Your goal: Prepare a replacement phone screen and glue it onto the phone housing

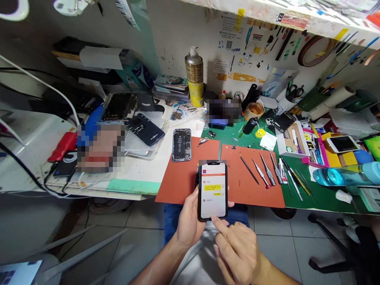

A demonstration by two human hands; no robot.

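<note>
A smartphone in a dark case is held upright by my left hand, thumb along its left edge and fingertips showing at its right. Its lit screen shows a chat with yellow message bubbles. My right hand has its index finger stretched to the bottom of the screen, the other fingers curled with nothing visible in them. Beyond the phone, an opened phone body with its battery and boards exposed lies partly on the orange mat. A small metal part rests near it.
Screwdrivers, tweezers and a glue tube lie at the right. Farther right are a water bottle and a white phone. A spray can stands at the back. A shelf overhangs the bench.
</note>
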